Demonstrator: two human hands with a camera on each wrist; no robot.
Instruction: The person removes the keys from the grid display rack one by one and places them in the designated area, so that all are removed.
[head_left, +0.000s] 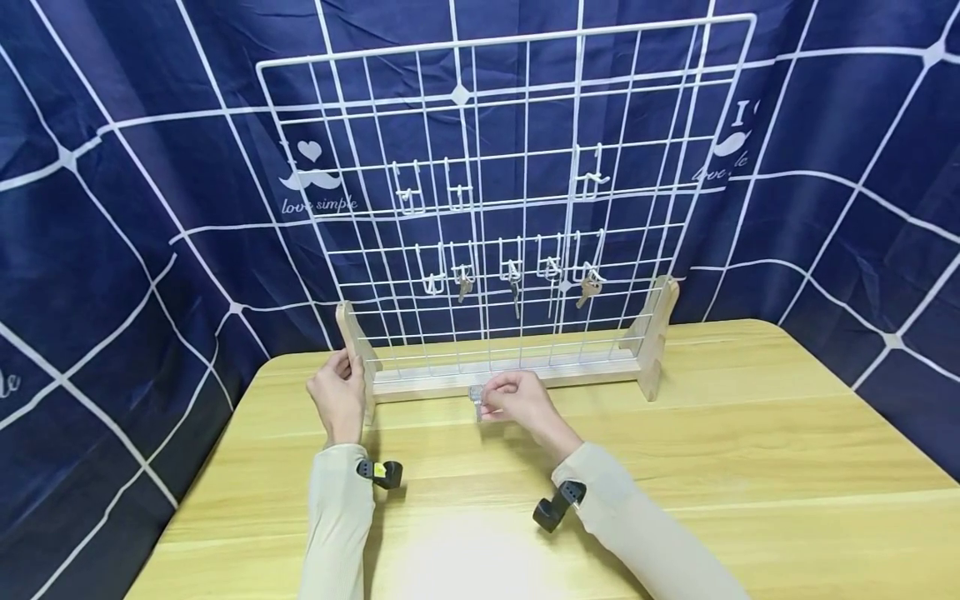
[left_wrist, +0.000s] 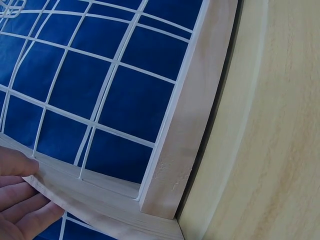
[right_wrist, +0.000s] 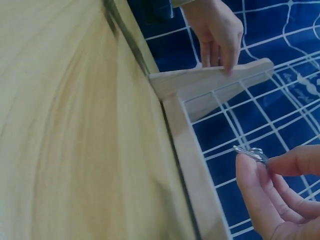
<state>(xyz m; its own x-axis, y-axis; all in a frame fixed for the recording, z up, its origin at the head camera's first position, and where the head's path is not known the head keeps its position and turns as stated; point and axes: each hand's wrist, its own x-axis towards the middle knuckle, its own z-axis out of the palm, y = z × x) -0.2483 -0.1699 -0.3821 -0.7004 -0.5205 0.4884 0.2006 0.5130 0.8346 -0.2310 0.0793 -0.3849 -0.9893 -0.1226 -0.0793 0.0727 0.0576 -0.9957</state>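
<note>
My left hand (head_left: 337, 396) grips the upright wooden end support (head_left: 348, 329) of a white wire grid rack (head_left: 525, 204), thumb on one face and fingers on the other. The same hand (right_wrist: 215, 30) shows holding that support in the right wrist view. In front of the wooden base bar (head_left: 431, 386), my right hand (head_left: 525, 404) pinches a small silver key (head_left: 476, 395) between thumb and fingertips. Its shiny metal (right_wrist: 251, 153) lies across the fingertips in the right wrist view, partly hidden by the thumb.
White hooks hang in two rows on the grid, among them an upper-right hook (head_left: 591, 179). Several keys hang in the lower row, including a brass-coloured key (head_left: 589, 287). A wooden table (head_left: 750, 433) carries the rack, with a dark blue patterned curtain (head_left: 840, 167) behind.
</note>
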